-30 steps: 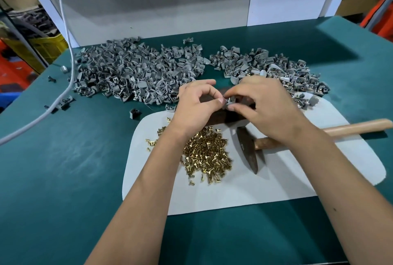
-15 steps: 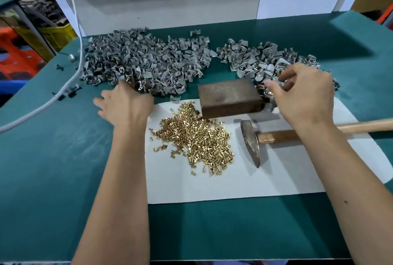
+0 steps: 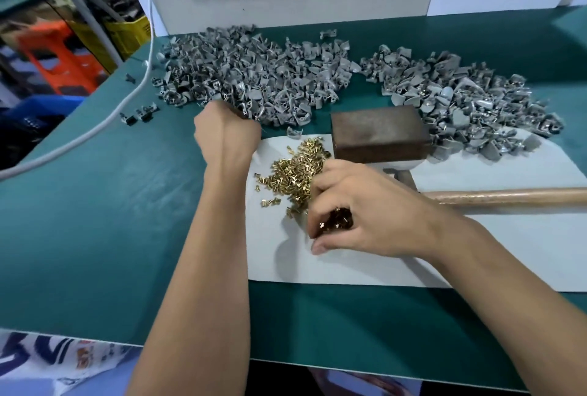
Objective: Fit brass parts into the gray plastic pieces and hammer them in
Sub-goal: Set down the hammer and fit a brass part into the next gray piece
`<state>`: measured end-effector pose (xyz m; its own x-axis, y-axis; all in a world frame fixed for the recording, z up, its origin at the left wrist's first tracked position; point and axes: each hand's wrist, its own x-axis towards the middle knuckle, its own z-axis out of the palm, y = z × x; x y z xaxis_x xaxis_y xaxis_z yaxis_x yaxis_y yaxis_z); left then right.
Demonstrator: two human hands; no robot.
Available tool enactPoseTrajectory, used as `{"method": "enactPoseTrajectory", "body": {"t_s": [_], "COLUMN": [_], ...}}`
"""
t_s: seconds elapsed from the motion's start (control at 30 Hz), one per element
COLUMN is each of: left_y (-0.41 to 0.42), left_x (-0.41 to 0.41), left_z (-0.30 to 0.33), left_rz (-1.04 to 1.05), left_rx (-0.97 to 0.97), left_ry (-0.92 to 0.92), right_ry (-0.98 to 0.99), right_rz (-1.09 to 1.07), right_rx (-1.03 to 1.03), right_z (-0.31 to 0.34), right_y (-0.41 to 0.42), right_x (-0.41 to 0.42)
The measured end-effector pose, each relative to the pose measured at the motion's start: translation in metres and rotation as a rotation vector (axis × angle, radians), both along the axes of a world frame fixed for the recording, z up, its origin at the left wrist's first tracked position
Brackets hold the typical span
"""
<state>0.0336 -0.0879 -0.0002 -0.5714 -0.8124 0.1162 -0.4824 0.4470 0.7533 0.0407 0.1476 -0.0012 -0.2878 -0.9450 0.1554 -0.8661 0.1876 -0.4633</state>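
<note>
A heap of small brass parts (image 3: 293,173) lies on a white sheet (image 3: 397,265). My right hand (image 3: 359,214) sits on the heap's near right side, fingers curled and pinching brass parts under the palm. A large pile of gray plastic pieces (image 3: 254,78) spreads across the back left. At that pile's near edge my left hand (image 3: 225,135) curls its fingers around a gray piece; the fingertips are hidden. A second gray pile (image 3: 460,97) lies at the back right. A brown metal block (image 3: 378,132) stands between the piles.
A hammer with a wooden handle (image 3: 508,195) lies on the sheet to the right, its head mostly behind my right hand. A gray cable (image 3: 127,100) crosses the green table (image 3: 95,221) at the left, near a few stray dark pieces (image 3: 143,113). A white wall stands behind.
My hands parted from the block. The left went to the left gray pile and curled its fingers there. The right swung from the right gray pile down onto the brass heap.
</note>
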Motion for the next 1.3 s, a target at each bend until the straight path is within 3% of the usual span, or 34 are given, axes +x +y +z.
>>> {"method": "enactPoseTrajectory", "body": {"t_s": [0.4,0.8,1.17,1.3], "left_y": [0.021,0.038,0.06,0.061], "left_x": [-0.008,-0.009,-0.012,-0.012], "left_z": [0.004,0.009,0.009,0.007], "left_rz": [-0.191,-0.443,-0.616,-0.697], "left_rx": [0.407,0.728,0.796,0.846], "left_ry": [0.338,0.567,0.57,0.584], "right_ry": [0.06,0.039,0.007,-0.027], "right_rz": [-0.021,-0.151,-0.279,-0.34], "right_rx": [0.029,-0.198,-0.229,-0.343], "right_z": [-0.005,-0.003,0.002,0.003], "right_y": [-0.013,-0.011,0.005,0.01], "right_x": [0.001,0.001,-0.009,-0.013]}}
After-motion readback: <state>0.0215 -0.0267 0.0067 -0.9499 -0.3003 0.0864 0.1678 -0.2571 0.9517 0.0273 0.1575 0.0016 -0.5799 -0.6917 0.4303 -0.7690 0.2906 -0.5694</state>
